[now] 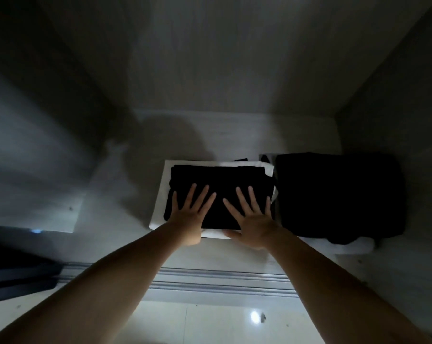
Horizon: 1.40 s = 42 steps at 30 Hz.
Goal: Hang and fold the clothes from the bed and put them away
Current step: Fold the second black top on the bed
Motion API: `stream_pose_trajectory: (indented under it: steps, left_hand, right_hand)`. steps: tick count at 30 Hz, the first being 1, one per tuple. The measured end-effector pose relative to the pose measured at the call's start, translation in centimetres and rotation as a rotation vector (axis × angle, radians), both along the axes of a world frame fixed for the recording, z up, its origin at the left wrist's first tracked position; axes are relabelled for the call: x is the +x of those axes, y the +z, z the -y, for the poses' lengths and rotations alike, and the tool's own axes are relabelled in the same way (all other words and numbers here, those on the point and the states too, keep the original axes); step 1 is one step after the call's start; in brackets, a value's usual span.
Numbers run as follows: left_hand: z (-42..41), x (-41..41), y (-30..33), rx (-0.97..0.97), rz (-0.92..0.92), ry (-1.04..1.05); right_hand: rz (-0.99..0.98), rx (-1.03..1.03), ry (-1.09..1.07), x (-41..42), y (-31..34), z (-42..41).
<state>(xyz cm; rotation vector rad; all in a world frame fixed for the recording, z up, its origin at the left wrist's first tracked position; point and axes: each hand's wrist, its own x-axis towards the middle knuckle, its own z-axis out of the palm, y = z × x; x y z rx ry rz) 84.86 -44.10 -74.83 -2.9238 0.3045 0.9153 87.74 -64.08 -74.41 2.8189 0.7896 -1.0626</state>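
Observation:
A folded black garment (217,177) lies on top of a folded white garment (160,197) on the floor of a pale wardrobe compartment (234,135). My left hand (190,214) presses flat on the left half of the black garment, fingers straight and spread. On the right half, my right hand (252,217) presses flat the same way, its thumb reaching over the white edge at the front. Neither hand holds anything.
A second stack of dark folded clothes (339,194) sits just to the right, over something white (358,244). The wardrobe's side walls rise left and right. Metal sliding-door rails (222,281) run along the front edge, with glossy floor tiles (222,324) below. A dark object (21,276) lies at the left.

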Motion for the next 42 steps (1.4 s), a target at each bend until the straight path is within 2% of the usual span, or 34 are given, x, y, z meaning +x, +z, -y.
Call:
stream_pose_trajectory:
  steps: [2, 4, 8, 13, 18, 23, 27, 33, 39, 42]
  left_hand:
    - [0.0, 0.3, 2.6, 0.022, -0.072, -0.030]
    - [0.2, 0.4, 6.0, 0.027, -0.031, -0.057]
    - [1.6, 0.8, 14.3, -0.062, 0.159, 0.101]
    - [3.9, 0.0, 25.7, -0.311, 0.179, 0.381]
    - [6.8, -2.2, 37.1, -0.403, 0.180, 0.448]
    - [8.4, -4.9, 48.1, -0.421, 0.164, 0.336]
    - [9.2, -7.4, 54.6, -0.402, 0.188, 0.186]
    - [12.7, -8.8, 60.1, -0.423, 0.231, -0.017]
    - [19.7, -13.4, 62.7, -0.449, 0.124, -0.143]
    - [24.4, -16.1, 64.3, -0.457, 0.102, -0.271]
  right_hand:
    - [-0.104, -0.062, -0.019, 0.6, 2.8, -0.7]
    - [-0.143, -0.055, -0.041, 1.2, 6.7, -1.4]
    - [0.024, 0.131, -0.213, 1.0, 15.8, -1.7]
    - [0.186, 0.202, -0.375, -1.2, 26.7, -0.7]
    - [0.173, 0.211, -0.461, -3.7, 38.4, 1.1]
    - [0.183, 0.187, -0.538, -6.3, 49.8, 3.4]
    - [0.161, 0.127, -0.591, -9.5, 55.6, 5.6]
    - [0.155, 0.091, -0.739, -14.9, 59.9, 8.4]
    - [0.162, 0.069, -0.906, -22.9, 62.5, 13.8]
    - [0.205, 0.034, -1.011, -27.4, 63.9, 18.4]
